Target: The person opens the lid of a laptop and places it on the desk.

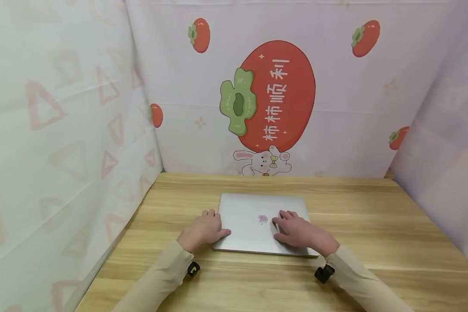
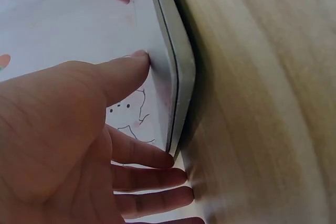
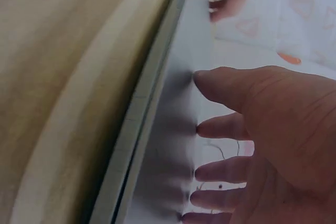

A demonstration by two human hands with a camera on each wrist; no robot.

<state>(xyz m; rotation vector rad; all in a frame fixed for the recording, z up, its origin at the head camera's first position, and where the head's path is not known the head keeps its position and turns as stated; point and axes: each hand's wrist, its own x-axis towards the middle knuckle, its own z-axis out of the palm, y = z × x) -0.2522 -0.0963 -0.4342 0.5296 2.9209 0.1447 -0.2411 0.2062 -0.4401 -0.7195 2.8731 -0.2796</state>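
A closed silver laptop (image 1: 243, 216) with a fruit-shaped logo on its lid lies flat on the wooden table. At its left edge is my left hand (image 1: 206, 227). The left thumb (image 2: 123, 72) rests on the lid, while the straight fingers (image 2: 149, 179) reach down beside the laptop's edge to the tabletop. My right hand (image 1: 298, 229) is over the right half of the lid. In the right wrist view, its thumb (image 3: 220, 85) and spread fingers (image 3: 223, 169) touch the lid with their tips.
The wooden table (image 1: 257, 281) extends around the laptop on all sides. A printed cloth (image 1: 187, 143) with persimmons and a rabbit hangs behind it, with more cloth (image 1: 62, 173) along the left and right sides. Both wrists wear small black devices (image 1: 324, 273).
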